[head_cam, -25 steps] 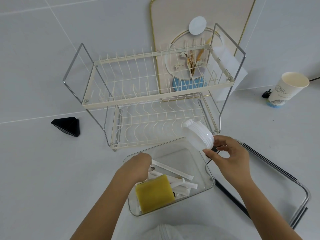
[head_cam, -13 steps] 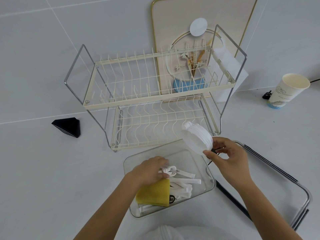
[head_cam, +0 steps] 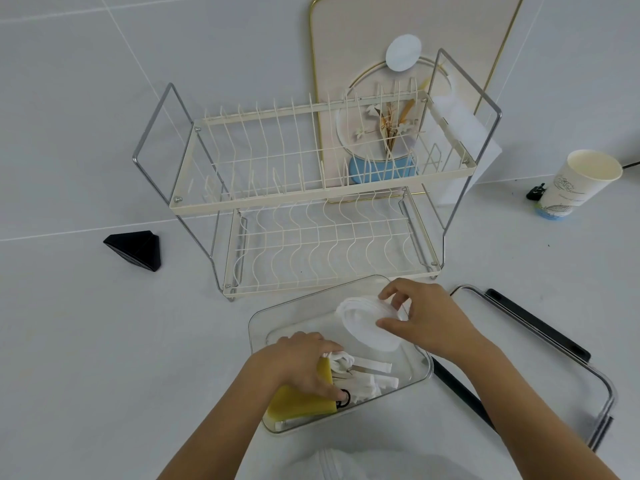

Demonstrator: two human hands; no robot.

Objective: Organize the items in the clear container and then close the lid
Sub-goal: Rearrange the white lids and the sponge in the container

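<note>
Right hand [head_cam: 427, 318] grips stack of white round lids [head_cam: 367, 325] over clear container [head_cam: 256, 327]. Left hand [head_cam: 301, 363] presses yellow sponge [head_cam: 298, 403], white strips [head_cam: 374, 375] inside; grasp unclear, fingers possibly curled.

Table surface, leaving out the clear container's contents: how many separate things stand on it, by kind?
Dish rack: 1
Clear container: 1
Container lid: 1
Paper cup: 1
Black wedge-shaped object: 1
Small black object by the cup: 1
Framed panel leaning against the wall: 1
Total: 7
</note>
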